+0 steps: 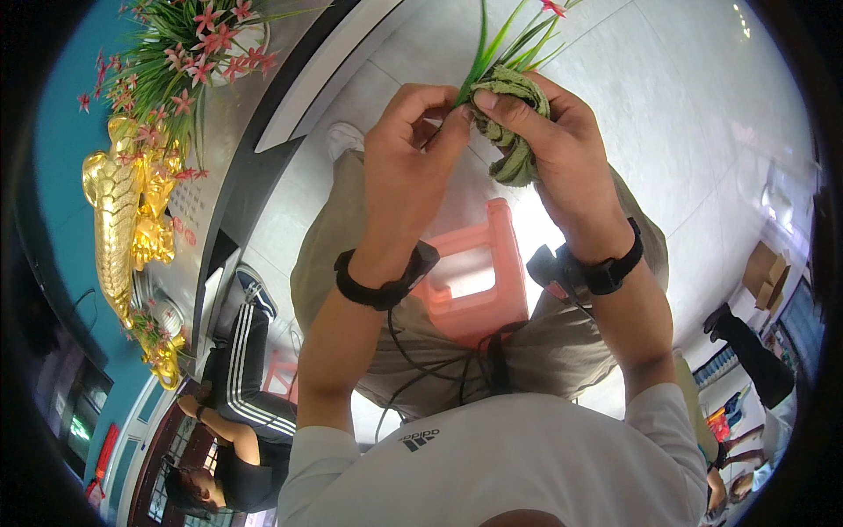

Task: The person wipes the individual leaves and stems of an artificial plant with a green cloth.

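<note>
Between the fingertips of my left hand (415, 145) is a long green leaf of an artificial plant (484, 49). The plant's narrow leaves and a pink flower (553, 6) reach the top edge of the view. My right hand (573, 145) grips a crumpled green cloth (517, 168), its thumb pressed on the folds. Cloth and leaves meet where the two hands come close together. Whether the right fingers also hold leaves behind the cloth is hidden. Both wrists wear black straps with small devices.
A pink plastic stool (474, 283) shows between my knees, with black cables (428, 369) hanging nearby. Along the left counter (224, 141) stand a potted plant with pink flowers (211, 49) and golden ornaments (115, 224). People sit at lower left and lower right. A cardboard box (764, 277) lies at right.
</note>
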### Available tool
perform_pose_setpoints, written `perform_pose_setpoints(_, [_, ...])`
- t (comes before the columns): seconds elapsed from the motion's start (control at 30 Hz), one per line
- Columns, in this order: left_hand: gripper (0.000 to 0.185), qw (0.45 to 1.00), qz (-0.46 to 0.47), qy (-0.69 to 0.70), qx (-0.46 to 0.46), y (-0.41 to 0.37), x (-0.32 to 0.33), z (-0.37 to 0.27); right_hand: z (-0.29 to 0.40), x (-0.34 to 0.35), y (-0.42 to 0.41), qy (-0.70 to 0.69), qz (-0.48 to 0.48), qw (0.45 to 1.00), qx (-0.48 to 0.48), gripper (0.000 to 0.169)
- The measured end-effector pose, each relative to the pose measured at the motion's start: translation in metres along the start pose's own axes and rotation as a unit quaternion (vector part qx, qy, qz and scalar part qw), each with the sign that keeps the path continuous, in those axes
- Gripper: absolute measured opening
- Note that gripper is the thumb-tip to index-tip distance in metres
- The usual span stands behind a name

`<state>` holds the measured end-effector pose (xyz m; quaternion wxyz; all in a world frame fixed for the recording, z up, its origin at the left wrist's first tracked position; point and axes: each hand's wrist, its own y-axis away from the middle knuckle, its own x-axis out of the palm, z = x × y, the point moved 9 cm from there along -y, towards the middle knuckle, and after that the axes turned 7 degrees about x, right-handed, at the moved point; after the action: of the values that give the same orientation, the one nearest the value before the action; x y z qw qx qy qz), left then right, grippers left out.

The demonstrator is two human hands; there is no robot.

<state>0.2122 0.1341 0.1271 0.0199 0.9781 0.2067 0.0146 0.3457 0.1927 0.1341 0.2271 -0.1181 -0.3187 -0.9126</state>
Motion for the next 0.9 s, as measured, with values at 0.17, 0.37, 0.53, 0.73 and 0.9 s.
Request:
perform_pose_setpoints(0.17, [0.014, 1.000, 0.017, 0.008, -0.007, -0.002, 0.006, -0.003, 0.004, -0.014, 0.000, -0.016, -0.015, 1.000, -0.001, 0.019])
perform_pose_setpoints(0.37, [0.013, 0.999, 0.030, 0.017, 0.012, -0.003, 0.012, -0.009, 0.016, -0.030, 0.001, -0.082, -0.061, 0.994, -0.022, 0.018])
perform_pose_setpoints(0.53, [0.013, 0.999, 0.019, 0.002, 0.026, -0.003, 0.007, -0.009, 0.015, -0.032, 0.001, -0.080, -0.073, 0.994, -0.022, 0.024])
perform_pose_setpoints(0.73, [0.011, 0.998, -0.006, -0.023, 0.053, 0.000, -0.004, -0.004, -0.005, -0.001, -0.002, 0.004, -0.004, 1.000, 0.002, 0.020])
perform_pose_setpoints(0.9, [0.010, 0.998, 0.021, -0.047, 0.029, 0.000, 0.002, -0.009, 0.008, -0.015, -0.003, -0.016, -0.038, 0.999, -0.024, 0.019])
